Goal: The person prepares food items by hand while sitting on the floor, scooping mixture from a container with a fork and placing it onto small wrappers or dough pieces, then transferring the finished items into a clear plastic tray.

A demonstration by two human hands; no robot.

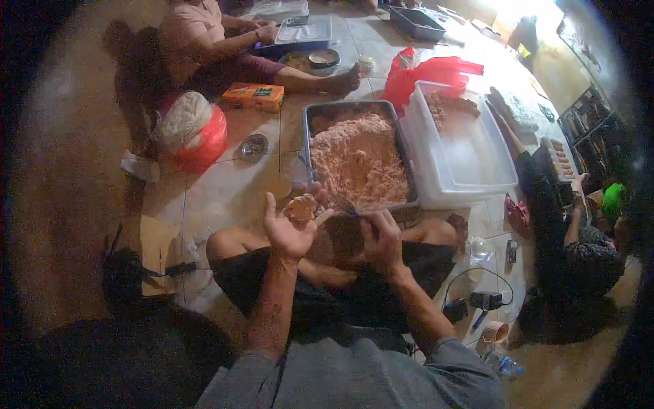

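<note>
My left hand [292, 230] is palm up in front of my lap, with a flattened piece of reddish-brown, dough-like food [301, 208] lying on its fingers. Pinched in my right hand [382, 237] is the handle of a fork-like metal utensil [345, 203], whose head points left towards the piece. Both hands are at the near edge of a dark rectangular tray [307, 138], which holds a heap of crumbly pinkish-brown mixture [357, 153] with a hollow in its middle.
Right of the tray stands a translucent plastic container [439, 176] with some mixture inside. A red plastic bag [434, 71] lies behind it. To the left are an orange box [253, 97], a round metal tin [254, 148] and a wrapped bundle [191, 128]. Other people sit at the upper left and right.
</note>
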